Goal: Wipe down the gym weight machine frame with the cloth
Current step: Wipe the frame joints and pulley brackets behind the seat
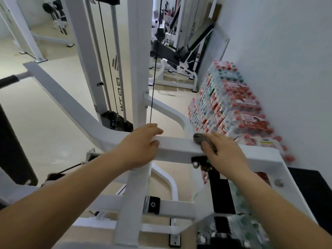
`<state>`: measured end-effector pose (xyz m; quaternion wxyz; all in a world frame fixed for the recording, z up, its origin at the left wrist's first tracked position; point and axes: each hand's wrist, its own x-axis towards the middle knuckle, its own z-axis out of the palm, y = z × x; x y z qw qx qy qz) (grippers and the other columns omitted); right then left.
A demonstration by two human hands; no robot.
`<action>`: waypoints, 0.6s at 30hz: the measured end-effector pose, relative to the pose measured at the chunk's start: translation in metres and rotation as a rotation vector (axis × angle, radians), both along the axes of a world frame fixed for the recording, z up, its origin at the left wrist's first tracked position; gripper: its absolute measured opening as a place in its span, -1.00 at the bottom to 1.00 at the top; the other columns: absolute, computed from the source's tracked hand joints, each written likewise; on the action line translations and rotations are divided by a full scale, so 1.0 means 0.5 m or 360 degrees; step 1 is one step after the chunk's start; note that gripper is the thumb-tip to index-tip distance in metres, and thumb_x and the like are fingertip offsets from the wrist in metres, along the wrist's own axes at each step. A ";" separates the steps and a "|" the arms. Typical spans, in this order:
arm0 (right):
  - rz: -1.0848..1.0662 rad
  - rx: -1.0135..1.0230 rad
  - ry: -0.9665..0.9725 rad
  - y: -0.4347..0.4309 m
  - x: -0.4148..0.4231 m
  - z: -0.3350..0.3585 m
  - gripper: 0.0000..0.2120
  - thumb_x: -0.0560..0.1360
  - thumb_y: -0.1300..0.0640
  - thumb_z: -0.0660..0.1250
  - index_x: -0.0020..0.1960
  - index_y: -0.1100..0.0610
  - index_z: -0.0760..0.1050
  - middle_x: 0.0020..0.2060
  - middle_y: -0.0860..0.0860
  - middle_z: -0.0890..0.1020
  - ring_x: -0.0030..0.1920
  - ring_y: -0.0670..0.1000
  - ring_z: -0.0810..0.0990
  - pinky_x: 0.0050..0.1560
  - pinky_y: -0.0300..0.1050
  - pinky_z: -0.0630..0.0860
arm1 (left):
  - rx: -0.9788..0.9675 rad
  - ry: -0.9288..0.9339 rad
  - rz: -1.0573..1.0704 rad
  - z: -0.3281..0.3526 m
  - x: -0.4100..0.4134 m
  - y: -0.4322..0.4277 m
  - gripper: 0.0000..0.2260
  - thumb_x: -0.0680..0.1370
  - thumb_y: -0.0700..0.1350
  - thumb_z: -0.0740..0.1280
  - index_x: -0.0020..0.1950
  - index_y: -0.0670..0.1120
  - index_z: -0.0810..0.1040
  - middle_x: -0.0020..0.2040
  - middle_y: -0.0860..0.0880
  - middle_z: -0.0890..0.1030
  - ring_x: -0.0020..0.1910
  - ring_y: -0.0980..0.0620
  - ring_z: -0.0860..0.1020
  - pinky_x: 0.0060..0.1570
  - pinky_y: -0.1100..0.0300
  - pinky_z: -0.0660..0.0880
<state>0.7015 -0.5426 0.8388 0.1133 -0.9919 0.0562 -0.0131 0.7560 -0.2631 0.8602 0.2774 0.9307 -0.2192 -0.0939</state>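
The white weight machine frame [176, 146] fills the middle of the view, with a horizontal bar running left to right under both hands. My left hand [142, 144] grips that bar where it meets the upright post, fingers curled over its far edge. My right hand [224, 151] presses a small grey cloth [203, 140] onto the top of the same bar, further right. Most of the cloth is hidden under my fingers; only its bunched left end shows.
Stacked packs of bottled water [231, 103] line the white wall [287, 60] at right. A black cable [154, 78] runs down beside the upright post. The weight stack [115, 121] sits behind the bar. More gym machines [172, 56] stand further back on the beige floor [36, 114].
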 end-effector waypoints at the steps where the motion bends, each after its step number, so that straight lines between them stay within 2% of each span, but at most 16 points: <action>1: -0.0102 0.0029 -0.0027 -0.009 -0.003 0.007 -0.52 0.62 -0.25 -0.01 0.34 -0.09 0.49 0.23 0.02 0.59 0.21 0.15 0.54 0.26 0.09 0.46 | -0.0018 -0.0028 0.0012 0.005 -0.012 0.002 -0.61 0.67 -0.09 0.21 0.51 0.05 0.40 0.60 0.08 0.26 0.57 0.05 0.22 0.53 0.11 0.14; 3: -0.0209 0.0198 -0.0051 0.018 0.003 0.012 -0.65 0.67 -0.16 0.03 0.16 -0.04 0.52 0.02 0.00 0.61 0.00 0.10 0.56 0.00 0.03 0.50 | -0.0067 -0.0081 0.0071 0.014 -0.037 0.017 -0.61 0.68 -0.11 0.22 0.52 0.05 0.40 0.59 0.10 0.26 0.57 0.06 0.22 0.52 0.13 0.12; 4: -0.0192 0.0354 -0.0053 0.052 0.008 0.014 -0.67 0.69 -0.13 0.04 0.16 -0.04 0.52 -0.01 -0.01 0.61 -0.04 0.07 0.56 -0.04 0.02 0.50 | -0.0101 -0.0117 0.0127 0.018 -0.047 0.031 -0.61 0.68 -0.12 0.22 0.51 0.04 0.41 0.59 0.10 0.27 0.56 0.07 0.23 0.54 0.13 0.12; 6: -0.0063 0.0776 -0.0063 0.142 0.020 0.021 -0.66 0.71 -0.12 0.05 0.23 -0.02 0.53 0.00 -0.04 0.62 0.00 0.06 0.58 0.05 0.06 0.54 | -0.0181 -0.0223 0.0266 0.025 -0.066 0.067 -0.62 0.66 -0.15 0.24 0.48 0.03 0.45 0.57 0.10 0.31 0.55 0.09 0.26 0.56 0.07 0.18; 8: 0.0144 0.1074 0.0031 0.239 0.035 0.014 -0.65 0.72 -0.11 0.04 0.29 -0.02 0.52 0.11 -0.08 0.63 0.19 0.06 0.56 0.27 0.06 0.47 | -0.0231 -0.0316 0.0409 0.029 -0.090 0.107 -0.62 0.65 -0.18 0.25 0.46 0.03 0.48 0.56 0.10 0.34 0.53 0.08 0.29 0.53 0.06 0.24; 10: 0.0448 0.0834 0.0128 0.319 0.045 -0.010 -0.61 0.73 -0.09 0.00 0.42 -0.04 0.47 0.42 -0.04 0.51 0.50 0.08 0.34 0.56 0.04 0.17 | -0.0260 -0.0378 0.0505 0.026 -0.120 0.140 -0.62 0.64 -0.21 0.26 0.45 0.01 0.49 0.54 0.09 0.37 0.51 0.08 0.33 0.50 0.06 0.30; 11: 0.0531 0.0663 0.0124 0.348 0.045 -0.020 -0.59 0.73 -0.07 0.00 0.47 -0.04 0.43 0.53 -0.05 0.38 0.59 0.06 0.19 0.62 0.02 -0.01 | -0.0266 -0.0383 0.0536 0.022 -0.138 0.153 -0.62 0.63 -0.22 0.25 0.45 0.01 0.50 0.54 0.08 0.37 0.50 0.09 0.34 0.49 0.08 0.32; 12: 0.0564 0.0567 0.0092 0.367 0.042 -0.020 -0.58 0.73 -0.05 -0.01 0.50 -0.03 0.41 0.58 -0.07 0.30 0.62 0.02 0.10 0.62 -0.02 -0.11 | -0.0256 -0.0364 0.0563 0.015 -0.155 0.165 -0.61 0.63 -0.23 0.24 0.45 0.01 0.49 0.55 0.08 0.35 0.49 0.10 0.34 0.48 0.14 0.31; 13: 0.0584 0.0545 0.0086 0.373 0.038 -0.017 -0.58 0.74 -0.04 -0.01 0.51 -0.02 0.40 0.59 -0.08 0.28 0.62 0.00 0.09 0.60 -0.05 -0.10 | -0.0234 -0.0338 0.0582 0.008 -0.173 0.176 -0.60 0.64 -0.24 0.22 0.46 0.01 0.48 0.55 0.08 0.34 0.50 0.11 0.32 0.48 0.23 0.26; 15: 0.0549 0.0644 0.0131 0.367 0.018 -0.004 -0.59 0.74 -0.04 0.01 0.49 -0.02 0.43 0.53 -0.08 0.38 0.54 0.03 0.26 0.50 -0.08 0.16 | -0.0215 -0.0296 0.0583 -0.009 -0.201 0.193 -0.59 0.64 -0.26 0.21 0.47 0.00 0.46 0.56 0.07 0.32 0.52 0.13 0.27 0.44 0.36 0.14; 16: 0.0475 0.0704 0.0129 0.361 0.004 -0.004 -0.61 0.74 -0.06 0.02 0.46 -0.04 0.46 0.45 -0.05 0.48 0.44 0.07 0.39 0.36 -0.07 0.31 | -0.0231 -0.0292 0.0566 -0.015 -0.214 0.200 -0.59 0.64 -0.26 0.21 0.47 0.00 0.46 0.56 0.06 0.33 0.53 0.13 0.27 0.44 0.36 0.13; 18: 0.0291 0.0700 0.0032 0.353 -0.027 -0.008 -0.64 0.72 -0.10 0.02 0.34 -0.06 0.51 0.20 0.00 0.64 0.17 0.15 0.58 0.14 -0.02 0.47 | -0.0267 -0.0337 0.0518 -0.028 -0.232 0.212 -0.60 0.63 -0.25 0.24 0.46 -0.01 0.47 0.55 0.06 0.35 0.53 0.10 0.28 0.46 0.29 0.17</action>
